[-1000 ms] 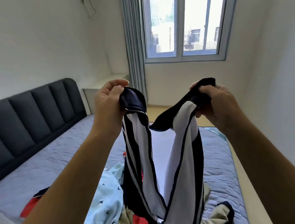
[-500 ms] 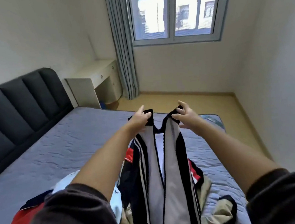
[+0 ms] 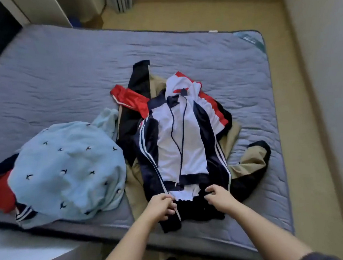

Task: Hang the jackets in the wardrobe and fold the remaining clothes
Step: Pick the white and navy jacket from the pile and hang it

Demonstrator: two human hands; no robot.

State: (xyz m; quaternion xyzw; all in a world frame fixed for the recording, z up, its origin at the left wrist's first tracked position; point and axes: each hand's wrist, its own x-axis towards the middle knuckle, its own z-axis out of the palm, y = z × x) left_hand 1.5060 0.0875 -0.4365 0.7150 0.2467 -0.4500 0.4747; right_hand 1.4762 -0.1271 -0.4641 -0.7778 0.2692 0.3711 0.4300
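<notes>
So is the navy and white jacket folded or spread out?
Spread out, unfolded: the jacket lies full length on the clothes pile, collar far, with the left hand and right hand gripping its near hem.

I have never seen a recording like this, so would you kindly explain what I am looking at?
There is no machine here: a person tidies clothes with bare hands. The picture comes from a camera worn on the head, looking down, so both forearms reach in from the bottom. On the bed lies a heap of clothes. A navy and white jacket is spread on top, with a light blue garment to its left. A red garment and a tan garment lie beneath. The left hand and the right hand each pinch the jacket's near hem.
</notes>
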